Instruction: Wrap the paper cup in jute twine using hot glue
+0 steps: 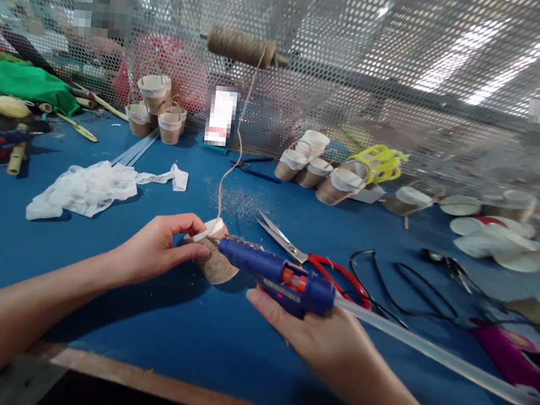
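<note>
My left hand [167, 244] pinches the white rim of a small twine-wrapped cup [219, 266], which lies tilted on the blue table. In my right hand [308, 335] is a blue hot glue gun [268, 268], its nozzle at the cup's side just below the rim. A long clear glue stick [427, 345] sticks out of the gun's back end. From a spool of brown twine [241, 47] on the mesh, one strand [238, 143] runs down to the cup. Red-handled scissors [310, 256] lie open behind the gun.
Finished-looking little buckets [161, 117] stand at the back left, and several more [311, 162] at the back right. Crumpled white fabric [86, 189] lies left. Blue pliers [258, 171] rest near a propped phone [221, 116]. A black cord [423, 291] loops at right, and a perforated metal screen [379, 80] rises behind.
</note>
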Demonstrator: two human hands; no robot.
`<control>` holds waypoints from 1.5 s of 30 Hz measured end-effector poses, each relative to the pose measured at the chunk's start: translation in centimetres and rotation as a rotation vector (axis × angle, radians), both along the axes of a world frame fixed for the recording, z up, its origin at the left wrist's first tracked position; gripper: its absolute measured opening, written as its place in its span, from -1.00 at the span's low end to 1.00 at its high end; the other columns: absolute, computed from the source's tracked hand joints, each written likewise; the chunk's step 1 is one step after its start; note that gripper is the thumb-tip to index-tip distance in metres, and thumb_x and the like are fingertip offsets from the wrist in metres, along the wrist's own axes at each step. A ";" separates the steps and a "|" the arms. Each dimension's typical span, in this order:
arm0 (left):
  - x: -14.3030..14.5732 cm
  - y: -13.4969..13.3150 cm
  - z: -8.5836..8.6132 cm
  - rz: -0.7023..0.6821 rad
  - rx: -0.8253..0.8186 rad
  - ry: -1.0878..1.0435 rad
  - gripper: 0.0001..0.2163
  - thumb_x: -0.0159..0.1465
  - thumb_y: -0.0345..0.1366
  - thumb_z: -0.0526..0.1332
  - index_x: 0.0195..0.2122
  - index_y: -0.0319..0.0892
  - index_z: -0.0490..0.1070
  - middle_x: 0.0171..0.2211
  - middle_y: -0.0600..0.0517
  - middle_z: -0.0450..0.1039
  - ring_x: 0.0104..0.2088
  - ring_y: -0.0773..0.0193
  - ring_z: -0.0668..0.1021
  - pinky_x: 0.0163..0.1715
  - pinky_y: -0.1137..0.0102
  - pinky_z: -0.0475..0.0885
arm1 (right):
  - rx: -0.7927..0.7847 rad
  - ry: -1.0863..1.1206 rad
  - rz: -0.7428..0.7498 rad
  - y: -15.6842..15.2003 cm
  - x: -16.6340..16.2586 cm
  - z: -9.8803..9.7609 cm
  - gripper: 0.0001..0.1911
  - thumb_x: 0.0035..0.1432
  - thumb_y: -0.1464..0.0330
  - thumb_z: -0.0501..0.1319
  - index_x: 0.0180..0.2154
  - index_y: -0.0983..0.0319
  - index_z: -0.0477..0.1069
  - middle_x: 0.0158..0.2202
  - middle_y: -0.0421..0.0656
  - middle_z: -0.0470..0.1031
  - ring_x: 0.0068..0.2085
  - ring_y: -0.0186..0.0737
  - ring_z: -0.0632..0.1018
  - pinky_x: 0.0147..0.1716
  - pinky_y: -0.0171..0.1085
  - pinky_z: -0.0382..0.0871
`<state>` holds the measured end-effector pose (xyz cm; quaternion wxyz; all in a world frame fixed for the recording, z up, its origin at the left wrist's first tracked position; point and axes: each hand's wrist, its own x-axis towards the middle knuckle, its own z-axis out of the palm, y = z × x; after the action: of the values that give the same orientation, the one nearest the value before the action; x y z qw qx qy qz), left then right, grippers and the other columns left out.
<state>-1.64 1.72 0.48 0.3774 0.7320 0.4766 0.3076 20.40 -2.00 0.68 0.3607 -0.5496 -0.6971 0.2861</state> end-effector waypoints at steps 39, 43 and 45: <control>-1.3 0.7 0.2 -0.123 0.044 0.112 -0.81 0.19 -0.19 0.11 -0.36 -0.22 0.35 -0.38 0.03 0.45 -0.33 0.26 0.47 -0.28 0.38 0.36 | -0.332 -0.038 0.123 1.3 0.4 3.4 -0.76 0.01 0.19 0.17 -0.53 0.21 0.26 -0.78 -0.37 0.19 -0.75 -0.45 0.24 -0.75 -0.43 0.19; -1.3 0.7 0.1 -0.130 0.044 0.117 -0.83 0.20 -0.21 0.11 -0.34 -0.22 0.36 -0.35 0.03 0.46 -0.31 0.27 0.47 -0.26 0.37 0.36 | -0.301 -0.034 0.159 1.1 0.4 3.2 -0.75 0.03 0.19 0.16 -0.54 0.21 0.27 -0.78 -0.36 0.20 -0.74 -0.44 0.27 -0.75 -0.43 0.19; -1.4 0.7 0.1 -0.129 0.048 0.127 -0.83 0.20 -0.22 0.11 -0.34 -0.22 0.36 -0.35 0.02 0.46 -0.31 0.26 0.48 -0.25 0.38 0.36 | -0.305 -0.052 0.160 1.1 0.5 3.1 -0.73 0.03 0.18 0.16 -0.55 0.21 0.27 -0.78 -0.35 0.20 -0.74 -0.43 0.27 -0.74 -0.43 0.20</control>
<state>-3.02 2.44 0.54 0.3478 0.7880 0.4440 0.2469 20.86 -0.88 3.74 0.2312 -0.5477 -0.6963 0.4021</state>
